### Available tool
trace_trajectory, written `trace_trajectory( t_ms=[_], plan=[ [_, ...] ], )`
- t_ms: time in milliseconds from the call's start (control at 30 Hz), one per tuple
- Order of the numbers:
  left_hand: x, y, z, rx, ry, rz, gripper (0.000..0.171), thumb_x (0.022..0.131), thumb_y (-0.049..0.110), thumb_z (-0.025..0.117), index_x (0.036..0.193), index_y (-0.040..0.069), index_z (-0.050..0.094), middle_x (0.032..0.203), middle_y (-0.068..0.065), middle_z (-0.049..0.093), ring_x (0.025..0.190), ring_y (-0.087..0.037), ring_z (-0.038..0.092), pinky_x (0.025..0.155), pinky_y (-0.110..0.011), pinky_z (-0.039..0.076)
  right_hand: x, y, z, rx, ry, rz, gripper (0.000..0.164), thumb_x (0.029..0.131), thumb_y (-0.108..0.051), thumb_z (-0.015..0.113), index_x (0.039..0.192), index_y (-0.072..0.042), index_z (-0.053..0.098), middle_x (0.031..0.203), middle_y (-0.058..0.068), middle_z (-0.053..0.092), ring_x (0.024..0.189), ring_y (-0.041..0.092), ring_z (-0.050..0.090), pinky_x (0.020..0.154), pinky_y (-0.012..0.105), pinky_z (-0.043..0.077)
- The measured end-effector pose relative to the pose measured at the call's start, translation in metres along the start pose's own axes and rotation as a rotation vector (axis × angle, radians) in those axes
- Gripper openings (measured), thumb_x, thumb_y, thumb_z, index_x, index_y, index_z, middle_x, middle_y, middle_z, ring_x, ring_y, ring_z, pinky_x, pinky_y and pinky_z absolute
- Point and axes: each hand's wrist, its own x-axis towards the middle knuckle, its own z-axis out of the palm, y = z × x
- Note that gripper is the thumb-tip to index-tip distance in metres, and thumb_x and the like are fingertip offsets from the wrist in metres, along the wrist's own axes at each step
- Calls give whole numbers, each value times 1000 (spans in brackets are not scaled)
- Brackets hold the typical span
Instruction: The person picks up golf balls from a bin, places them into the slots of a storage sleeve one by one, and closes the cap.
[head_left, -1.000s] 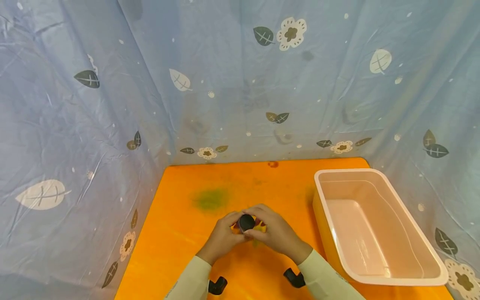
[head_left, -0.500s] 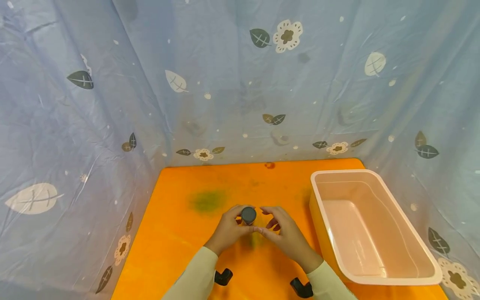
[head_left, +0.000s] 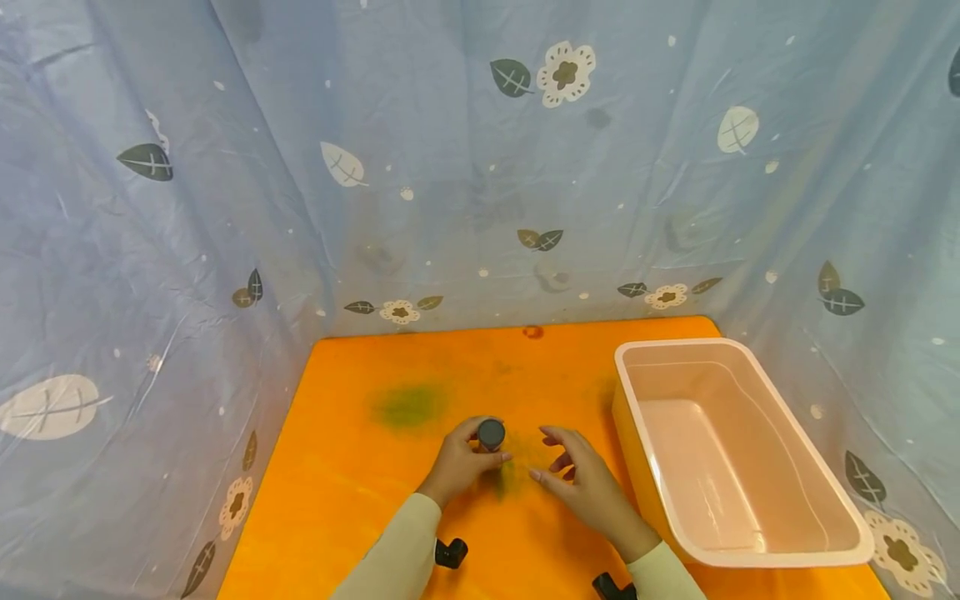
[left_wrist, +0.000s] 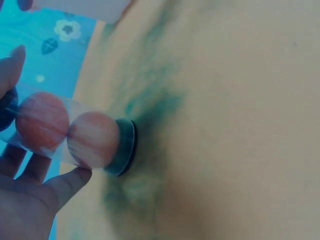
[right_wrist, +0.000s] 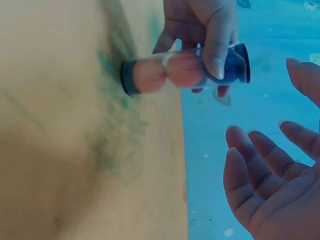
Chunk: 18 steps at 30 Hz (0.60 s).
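Note:
My left hand (head_left: pixel 456 465) grips a clear plastic tube of balls (right_wrist: pixel 186 69), with fingers and thumb around its upper part. From the head view mainly the tube's round dark cap (head_left: pixel 491 434) shows, facing up. Two orange-pink balls (left_wrist: pixel 42 122) and one dark blue ball (right_wrist: pixel 231 66) are stacked inside. The tube stands roughly upright, its lower dark cap (left_wrist: pixel 122 147) close to the tabletop; whether it touches I cannot tell. To the right, apart from the tube, my right hand (head_left: pixel 592 492) holds nothing, its fingers spread and slightly bent.
A pale pink plastic bin (head_left: pixel 626 400) stands on the right of the orange table (head_left: pixel 360 517). Green smudges (head_left: pixel 410 406) mark the tabletop. A blue patterned curtain (head_left: pixel 450 167) encloses the back and sides. Black camera mounts (head_left: pixel 452 553) sit at the wrists.
My right hand has let go of the tube and moved away to the right. The left hand keeps hold of the tube. The head view has shifted slightly.

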Motion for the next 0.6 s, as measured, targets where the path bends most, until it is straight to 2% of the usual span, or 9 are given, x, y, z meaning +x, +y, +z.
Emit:
trace_trajectory(
  t_ms=[200,333,500,600],
  plan=[
    [-2,-11,-2,-65,-14,-14,50,95,17,90,140,30,72,128,0,69,117,-25,63,96,-46,54,-1,2,3,25,5,28,64,100,-26,85,156,-19,56,137,5,61,95,15,63,81,34,56],
    [-2,-14,-3,-58,-29,-24,51,96,17,89,143,25,71,118,-3,70,106,-26,67,89,-41,58,1,3,4,40,2,30,63,100,-30,84,155,-18,57,137,5,61,96,15,64,81,33,56],
    [-3,-9,-7,-3,-34,-18,66,94,26,91,153,30,62,131,1,66,113,-24,64,94,-45,55,10,2,9,64,13,12,54,101,-22,84,150,-20,62,134,2,62,98,17,65,84,36,57],
    [-7,-1,-14,-8,-29,-18,71,93,35,92,155,35,58,137,1,63,121,-24,60,101,-49,52,18,1,14,92,46,-20,43,102,-17,82,142,-22,68,130,0,64,99,18,65,85,37,57]
  ],
)
